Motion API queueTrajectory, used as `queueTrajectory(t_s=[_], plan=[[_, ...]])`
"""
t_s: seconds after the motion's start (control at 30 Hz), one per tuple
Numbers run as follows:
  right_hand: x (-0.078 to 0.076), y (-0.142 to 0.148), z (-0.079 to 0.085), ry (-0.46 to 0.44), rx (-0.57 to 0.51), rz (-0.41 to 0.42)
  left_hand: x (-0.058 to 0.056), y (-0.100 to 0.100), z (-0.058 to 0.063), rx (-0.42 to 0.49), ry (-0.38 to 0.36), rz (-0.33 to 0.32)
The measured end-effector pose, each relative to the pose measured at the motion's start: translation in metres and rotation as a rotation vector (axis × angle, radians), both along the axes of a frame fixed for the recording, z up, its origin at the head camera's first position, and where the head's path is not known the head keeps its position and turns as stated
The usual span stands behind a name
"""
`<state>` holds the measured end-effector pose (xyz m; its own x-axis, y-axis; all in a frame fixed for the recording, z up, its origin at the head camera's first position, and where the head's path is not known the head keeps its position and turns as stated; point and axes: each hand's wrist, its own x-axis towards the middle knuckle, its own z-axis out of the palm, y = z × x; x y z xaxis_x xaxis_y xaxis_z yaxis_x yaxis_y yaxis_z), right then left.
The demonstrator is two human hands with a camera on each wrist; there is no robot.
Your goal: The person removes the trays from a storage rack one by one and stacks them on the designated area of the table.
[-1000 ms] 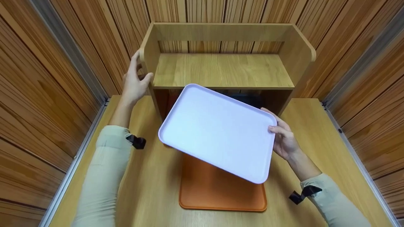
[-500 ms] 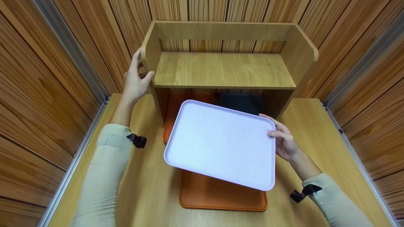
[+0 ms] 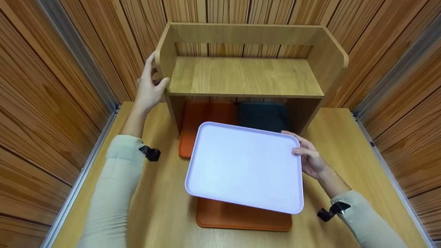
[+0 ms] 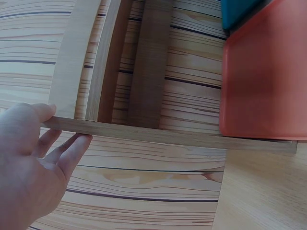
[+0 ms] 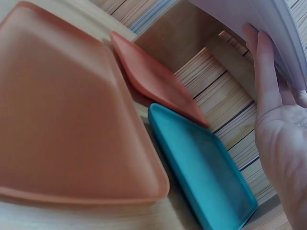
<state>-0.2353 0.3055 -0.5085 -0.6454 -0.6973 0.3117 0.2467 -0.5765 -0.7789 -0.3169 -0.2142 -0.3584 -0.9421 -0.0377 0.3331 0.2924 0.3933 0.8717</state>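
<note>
At the center of the frame, a smooth lavender tray (image 3: 244, 167), rectangular with rounded corners and a raised rim, is held tilted above the counter (image 3: 165, 193) by a person's right hand (image 3: 311, 160), thumb over the right edge, fingers partly hidden behind it. At upper left, the left hand (image 3: 149, 86) pinches the side panel of a wood-grained shelf unit (image 3: 246, 75) between thumb and fingers. The lavender tray hides much of an orange tray (image 3: 244, 218) at lower center and overlaps a red-orange tray (image 3: 210, 113) and a teal tray (image 3: 263, 115) in the shaded lower compartment. Pale sleeves (image 3: 119, 182) run out of frame below.
</note>
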Motion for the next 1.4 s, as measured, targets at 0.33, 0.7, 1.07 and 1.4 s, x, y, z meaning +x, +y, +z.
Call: queueTrajectory(t_s=[0.33, 0.7, 1.07, 1.4], plan=[[0.004, 0.001, -0.015, -0.025, 0.086, 0.023, -0.001, 0.001, 0.001, -0.004, -0.021, 0.013], [0.01, 0.005, -0.03, -0.06, 0.173, 0.008, 0.002, 0.002, 0.0, 0.008, -0.008, -0.005], [0.014, 0.017, -0.049, -0.03, 0.292, -0.054, 0.002, 0.001, -0.001, 0.02, -0.006, -0.003], [0.017, 0.022, -0.065, 0.0, 0.313, -0.043, 0.001, 0.0, -0.001, 0.012, 0.008, -0.008]])
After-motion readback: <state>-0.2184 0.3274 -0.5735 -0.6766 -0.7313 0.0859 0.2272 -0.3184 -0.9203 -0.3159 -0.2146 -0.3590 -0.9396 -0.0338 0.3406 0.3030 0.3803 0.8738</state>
